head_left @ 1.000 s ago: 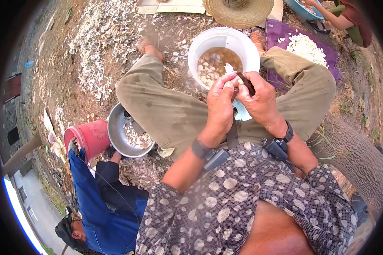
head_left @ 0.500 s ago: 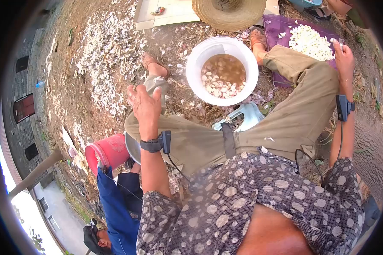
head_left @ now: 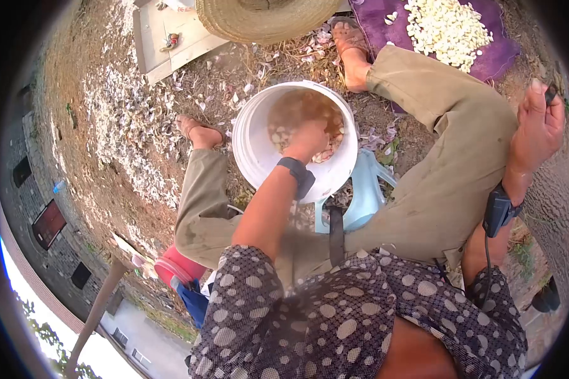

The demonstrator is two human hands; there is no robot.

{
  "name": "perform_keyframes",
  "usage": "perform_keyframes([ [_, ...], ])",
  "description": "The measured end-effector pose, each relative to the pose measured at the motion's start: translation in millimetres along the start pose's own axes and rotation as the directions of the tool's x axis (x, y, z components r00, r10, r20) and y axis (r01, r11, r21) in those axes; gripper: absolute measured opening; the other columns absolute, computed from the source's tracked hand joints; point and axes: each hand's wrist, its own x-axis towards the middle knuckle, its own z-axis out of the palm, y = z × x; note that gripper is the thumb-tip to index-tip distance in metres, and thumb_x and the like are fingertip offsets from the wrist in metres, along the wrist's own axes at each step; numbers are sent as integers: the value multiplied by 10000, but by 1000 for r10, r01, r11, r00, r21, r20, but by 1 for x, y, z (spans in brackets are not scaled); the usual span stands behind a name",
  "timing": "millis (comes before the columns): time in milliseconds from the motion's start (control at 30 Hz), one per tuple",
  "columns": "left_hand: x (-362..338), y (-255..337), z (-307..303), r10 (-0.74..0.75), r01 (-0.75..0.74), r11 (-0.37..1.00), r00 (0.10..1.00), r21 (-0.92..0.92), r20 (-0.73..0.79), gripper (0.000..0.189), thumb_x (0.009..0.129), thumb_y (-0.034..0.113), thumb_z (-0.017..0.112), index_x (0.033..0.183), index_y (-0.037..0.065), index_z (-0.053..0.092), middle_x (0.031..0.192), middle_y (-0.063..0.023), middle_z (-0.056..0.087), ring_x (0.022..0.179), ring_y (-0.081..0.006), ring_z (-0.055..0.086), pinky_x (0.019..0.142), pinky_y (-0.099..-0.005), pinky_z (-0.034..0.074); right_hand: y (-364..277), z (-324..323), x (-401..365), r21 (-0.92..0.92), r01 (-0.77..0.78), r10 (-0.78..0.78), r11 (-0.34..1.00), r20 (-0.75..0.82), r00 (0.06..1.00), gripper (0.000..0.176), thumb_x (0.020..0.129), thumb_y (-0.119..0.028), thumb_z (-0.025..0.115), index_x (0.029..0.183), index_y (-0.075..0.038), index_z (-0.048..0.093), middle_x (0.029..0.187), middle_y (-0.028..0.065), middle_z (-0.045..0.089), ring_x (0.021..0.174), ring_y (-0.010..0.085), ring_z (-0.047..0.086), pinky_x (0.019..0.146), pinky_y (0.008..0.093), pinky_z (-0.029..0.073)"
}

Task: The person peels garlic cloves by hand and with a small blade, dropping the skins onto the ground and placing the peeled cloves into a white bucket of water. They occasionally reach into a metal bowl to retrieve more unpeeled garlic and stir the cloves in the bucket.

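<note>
My left hand (head_left: 308, 140) reaches down into the white bucket (head_left: 250, 136), its fingers hidden in the murky brown water and blurred. Pale garlic-like cloves (head_left: 322, 155) lie in the water around it. At the right, my right hand (head_left: 540, 126) is raised beside my knee, fingers curled round a small dark object. A purple cloth (head_left: 382, 25) lies beyond my foot, bearing a heap of peeled white cloves (head_left: 446, 31).
A straw hat (head_left: 269, 19) and a flattened cardboard piece (head_left: 193, 47) lie at the top. Papery skins (head_left: 123, 126) cover the ground at the left. A light blue stool (head_left: 363, 196) stands between my legs, and a red bucket (head_left: 178, 262) at lower left.
My left hand has moved from above my knee into the bucket. The bucket now tilts toward me. My right hand has moved lower and outward. The other person has mostly left view.
</note>
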Motion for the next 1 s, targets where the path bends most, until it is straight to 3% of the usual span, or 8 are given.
perform_keyframes([
  [200, 8, -7, 33, -154, 163, 982, 983, -97, 98, 310, 811, 312, 677, 1071, 169, 764, 1080, -205, 716, 1024, -355, 689, 918, -450, 532, 6, 8, 13, -46, 121, -118, 992, 67, 991, 108, 963, -95, 701, 961, 2, 653, 787, 0, 610, 666, 29, 491, 568, 180, 366],
  [433, -34, -13, -9, -47, -100, 863, 960, -495, -276, 245, 869, 197, 572, 985, 40, 720, 970, -196, 712, 922, -360, 679, 858, -428, 526, 10, 4, 12, 69, 39, -47, 997, 125, 991, 135, 973, -118, 700, 992, 9, 660, 810, -11, 601, 722, 32, 513, 640, 169, 401],
  [533, -90, 9, -57, -67, -274, 766, 865, -582, -497, 272, 840, 175, 574, 1035, 22, 686, 950, -148, 667, 888, -246, 651, 816, -357, 510, -10, 27, 1, -168, 482, -457, 860, 165, 874, 269, 917, -178, 737, 842, 10, 560, 682, 44, 514, 571, 147, 479, 472, 295, 422],
  [600, -127, 25, -69, -148, -344, 663, 811, -665, -566, 270, 832, 188, 624, 1017, 0, 683, 946, -126, 672, 897, -229, 645, 833, -347, 511, -19, 32, -9, -180, 667, -629, 722, 228, 743, 352, 929, -241, 747, 841, 60, 586, 677, 111, 536, 617, 238, 493, 589, 380, 436],
  [733, -177, 47, -47, -217, -515, 292, 785, -806, -581, 216, 794, 73, 729, 991, 3, 671, 811, -30, 629, 641, -96, 578, 562, -275, 475, -78, 49, -78, -123, 425, -295, 897, 549, 782, 197, 992, -178, 669, 930, -4, 601, 785, -4, 514, 701, 89, 463, 619, 242, 386],
  [767, -177, 52, -31, -269, -569, 462, 641, -680, -719, 200, 796, 78, 734, 972, 13, 664, 775, -10, 618, 658, -101, 580, 583, -291, 480, -86, 52, -100, -146, 368, -201, 918, 629, 751, 160, 1008, -163, 649, 952, -20, 604, 812, -33, 509, 722, 52, 455, 626, 207, 374],
  [867, -233, 84, -37, -315, -534, 579, 551, -616, -773, 268, 752, 102, 738, 972, 9, 616, 737, -172, 652, 676, -259, 667, 623, -381, 516, -63, 65, -158, -22, -42, 42, 999, 834, 549, 118, 1013, -149, 645, 987, -52, 583, 845, -74, 497, 735, 14, 434, 624, 175, 345],
  [1000, -259, 101, -30, -243, -527, 685, 487, -504, -839, 294, 781, 77, 712, 1015, -18, 560, 803, -238, 677, 804, -408, 696, 671, -472, 528, -75, 70, -233, -35, -3, 34, 999, 964, 265, 132, 989, -137, 674, 1021, -56, 575, 848, -82, 489, 741, 4, 411, 623, 179, 335],
])
